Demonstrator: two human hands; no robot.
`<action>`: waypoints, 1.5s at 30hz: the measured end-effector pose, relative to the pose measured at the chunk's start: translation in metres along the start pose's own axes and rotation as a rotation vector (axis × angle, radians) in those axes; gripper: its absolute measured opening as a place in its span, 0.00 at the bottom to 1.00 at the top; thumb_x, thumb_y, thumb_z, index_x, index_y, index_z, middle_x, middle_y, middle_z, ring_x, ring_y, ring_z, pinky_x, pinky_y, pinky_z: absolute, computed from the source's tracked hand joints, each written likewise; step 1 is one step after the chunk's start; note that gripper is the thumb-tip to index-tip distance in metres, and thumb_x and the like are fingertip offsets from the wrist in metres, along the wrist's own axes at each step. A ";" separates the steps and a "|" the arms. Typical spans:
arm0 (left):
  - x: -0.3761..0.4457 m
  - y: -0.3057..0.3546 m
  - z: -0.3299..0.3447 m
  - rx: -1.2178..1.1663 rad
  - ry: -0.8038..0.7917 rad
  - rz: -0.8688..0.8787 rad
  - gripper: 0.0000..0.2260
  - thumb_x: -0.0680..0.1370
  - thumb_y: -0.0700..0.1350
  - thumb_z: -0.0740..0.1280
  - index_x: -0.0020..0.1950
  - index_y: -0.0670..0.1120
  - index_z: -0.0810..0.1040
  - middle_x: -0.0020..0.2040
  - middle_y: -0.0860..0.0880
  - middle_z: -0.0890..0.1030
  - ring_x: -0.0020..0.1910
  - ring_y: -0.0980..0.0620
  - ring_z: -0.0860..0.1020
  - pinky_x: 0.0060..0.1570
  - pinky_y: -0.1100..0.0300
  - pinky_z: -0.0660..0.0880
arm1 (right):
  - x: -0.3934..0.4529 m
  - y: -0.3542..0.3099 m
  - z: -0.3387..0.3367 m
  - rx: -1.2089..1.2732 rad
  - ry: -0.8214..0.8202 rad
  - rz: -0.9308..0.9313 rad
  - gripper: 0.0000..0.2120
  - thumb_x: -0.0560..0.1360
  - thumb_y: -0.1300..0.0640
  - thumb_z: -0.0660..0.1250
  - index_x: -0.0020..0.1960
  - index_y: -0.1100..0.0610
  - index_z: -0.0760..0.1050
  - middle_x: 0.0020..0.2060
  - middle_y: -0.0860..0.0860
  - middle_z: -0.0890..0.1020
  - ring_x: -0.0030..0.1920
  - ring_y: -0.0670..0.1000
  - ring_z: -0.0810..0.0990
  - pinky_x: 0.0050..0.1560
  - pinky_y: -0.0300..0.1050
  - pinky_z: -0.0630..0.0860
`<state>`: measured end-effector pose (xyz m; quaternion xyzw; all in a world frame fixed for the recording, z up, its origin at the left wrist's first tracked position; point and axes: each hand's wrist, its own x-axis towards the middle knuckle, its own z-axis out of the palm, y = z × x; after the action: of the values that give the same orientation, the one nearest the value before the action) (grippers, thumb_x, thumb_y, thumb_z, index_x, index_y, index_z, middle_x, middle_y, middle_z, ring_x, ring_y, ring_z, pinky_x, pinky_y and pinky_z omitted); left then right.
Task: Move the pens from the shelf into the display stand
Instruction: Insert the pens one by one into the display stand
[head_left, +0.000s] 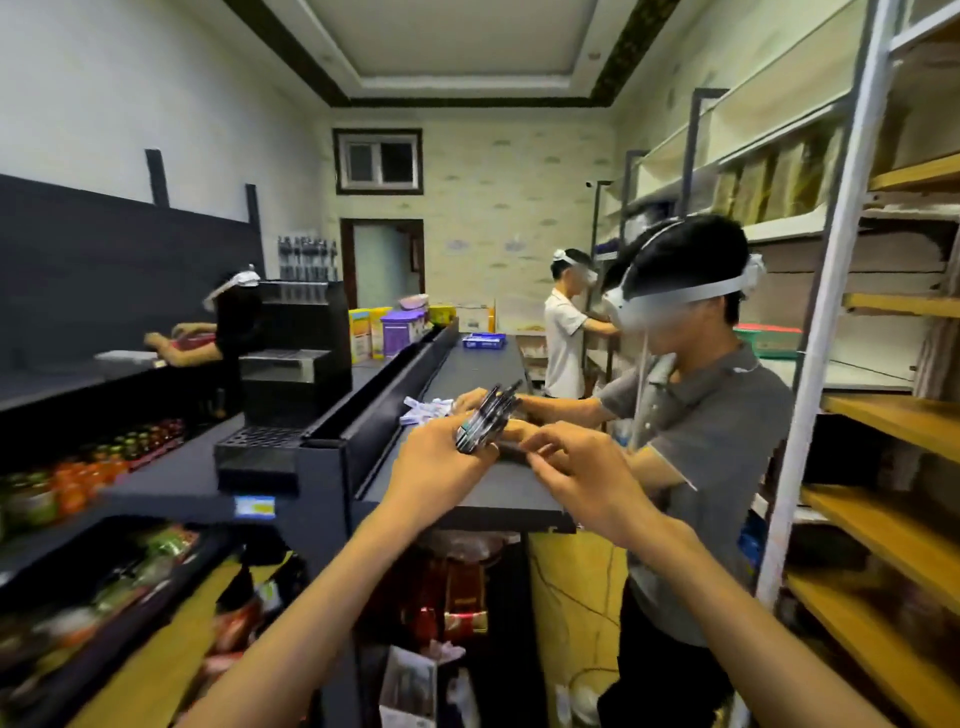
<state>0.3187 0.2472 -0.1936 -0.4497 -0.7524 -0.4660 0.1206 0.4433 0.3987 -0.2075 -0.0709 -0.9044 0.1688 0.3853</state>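
Currently your left hand (441, 451) has its grip closed around a bundle of dark pens (483, 422). The fingers curl round the lower ends, and the pens fan upward and to the right out of the grip, tilted away from you. Your right hand (576, 475) sits just to the right of that grip. Its fingers are bent with the fingertips (535, 448) drawn together near the lower part of the bundle. Whether they pinch a pen or only touch cannot be told, because blur hides the contact.

Both hands hang above the near end of the dark grey shelf (478, 493). To the left of the left grip, close by, stands the black display stand (260, 452). Its near tier has a grid of small holes in the top surface. Higher tiers step up behind it, and the far top tier holds a row of upright pens (306, 257).

Beyond the grip, a person in a grey shirt (711, 441) leans over the same shelf with both hands (475, 401) near a crumpled white wrapper (423, 408). Further along the shelf lies a blue box (484, 343).
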 end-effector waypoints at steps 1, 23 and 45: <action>-0.002 -0.015 -0.017 0.004 0.018 -0.021 0.08 0.74 0.44 0.72 0.36 0.47 0.77 0.38 0.46 0.81 0.46 0.40 0.80 0.38 0.53 0.68 | 0.006 -0.016 0.015 0.010 0.011 -0.032 0.06 0.76 0.60 0.72 0.52 0.53 0.82 0.47 0.41 0.82 0.48 0.40 0.80 0.50 0.33 0.73; 0.063 -0.210 -0.203 -0.004 0.095 -0.180 0.16 0.74 0.48 0.72 0.31 0.46 0.70 0.28 0.51 0.73 0.29 0.54 0.69 0.32 0.56 0.65 | 0.155 -0.148 0.202 0.058 0.005 -0.141 0.07 0.79 0.58 0.69 0.56 0.53 0.82 0.49 0.48 0.85 0.47 0.45 0.82 0.49 0.38 0.78; 0.196 -0.295 -0.215 -0.371 -0.171 -0.139 0.10 0.74 0.46 0.74 0.38 0.49 0.74 0.27 0.50 0.69 0.23 0.52 0.65 0.23 0.61 0.62 | 0.304 -0.141 0.258 0.366 0.060 0.014 0.06 0.79 0.59 0.70 0.54 0.56 0.84 0.46 0.47 0.86 0.46 0.44 0.84 0.48 0.34 0.78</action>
<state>-0.0760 0.1357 -0.1355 -0.4492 -0.6904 -0.5638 -0.0607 0.0469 0.2815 -0.1183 -0.0108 -0.8461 0.3312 0.4174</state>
